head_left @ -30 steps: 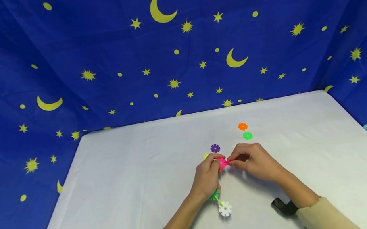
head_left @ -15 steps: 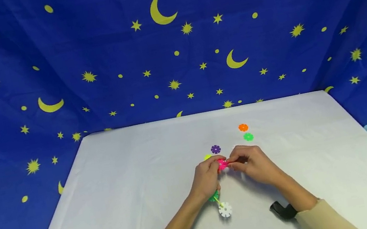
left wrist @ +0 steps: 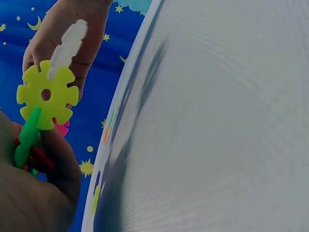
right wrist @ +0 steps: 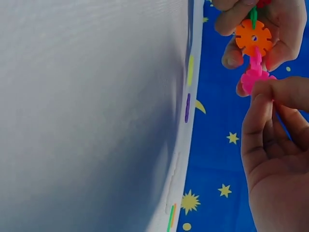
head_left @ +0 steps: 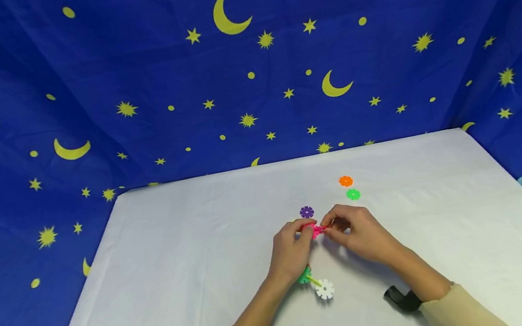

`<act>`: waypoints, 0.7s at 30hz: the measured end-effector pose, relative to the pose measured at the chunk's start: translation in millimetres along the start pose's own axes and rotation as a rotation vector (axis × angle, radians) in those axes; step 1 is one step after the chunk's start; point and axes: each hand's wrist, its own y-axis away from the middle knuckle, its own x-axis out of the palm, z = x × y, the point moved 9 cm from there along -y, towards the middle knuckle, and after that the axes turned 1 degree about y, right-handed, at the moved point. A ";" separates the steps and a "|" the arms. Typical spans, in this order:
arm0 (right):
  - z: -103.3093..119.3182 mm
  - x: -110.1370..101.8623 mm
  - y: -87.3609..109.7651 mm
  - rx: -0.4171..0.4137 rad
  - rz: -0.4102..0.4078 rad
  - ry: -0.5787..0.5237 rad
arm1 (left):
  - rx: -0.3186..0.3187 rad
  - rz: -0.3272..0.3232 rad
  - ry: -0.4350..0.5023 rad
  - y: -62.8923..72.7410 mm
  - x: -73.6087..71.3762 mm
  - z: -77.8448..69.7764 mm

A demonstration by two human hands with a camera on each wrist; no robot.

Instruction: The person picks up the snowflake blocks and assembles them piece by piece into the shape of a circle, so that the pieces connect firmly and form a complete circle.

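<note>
Hands (head_left: 327, 239) on one chain (head_left: 315, 278); three loose discs (head_left: 353, 194)

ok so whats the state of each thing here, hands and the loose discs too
left hand: gripping the joined disc chain
right hand: pinching the pink disc at the chain's top
purple disc: loose, flat on table
orange disc: loose, flat
green disc: loose, flat

Head view: high, looking forward and down over the white table (head_left: 180, 270) to the starry backdrop (head_left: 123, 94), both hands mid-frame. Left wrist view: very close, skimming the table (left wrist: 217, 121) edge-on. Right wrist view: likewise, table (right wrist: 87, 96) tilted. All three share the chain of snowflake discs (head_left: 316, 229) (left wrist: 46, 94) (right wrist: 253, 37).
</note>
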 end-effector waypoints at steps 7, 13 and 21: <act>0.2 -3.4 -1.3 -0.028 -0.023 0.036 | 0.006 0.013 0.046 0.6 3.8 -0.7; -3.2 -3.2 -1.3 -0.005 -0.030 0.023 | 0.005 0.056 0.157 2.2 7.7 -2.3; -9.6 -7.7 -2.0 0.032 -0.027 -0.024 | 0.003 0.030 0.191 1.3 6.6 0.5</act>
